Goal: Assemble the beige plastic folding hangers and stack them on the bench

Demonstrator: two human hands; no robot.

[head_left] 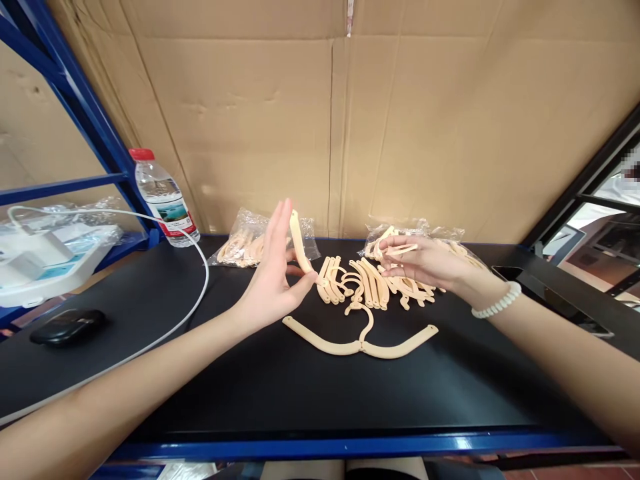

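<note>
My left hand [273, 280] is raised over the table, thumb and fingers pinching a beige plastic hanger arm [299, 243] that stands nearly upright. My right hand [425, 260] is closed on another beige hanger piece [401, 250], seen edge-on; its exact shape is partly hidden by the fingers. Below and between my hands, an assembled folding hanger [340, 348] lies with its arms spread and its hook toward the back. Behind it are loose hanger arms [373, 283], several side by side, and loose hooks [345, 279]. More loose pieces [413, 290] lie under my right hand.
Clear plastic bags of hanger parts [245, 243] rest along the cardboard wall [240, 120]. At left are a water bottle [167, 200], a black mouse [69, 327], a white cable [203, 293] and a power strip [50, 267]. A dark phone-like slab [555, 303] lies right.
</note>
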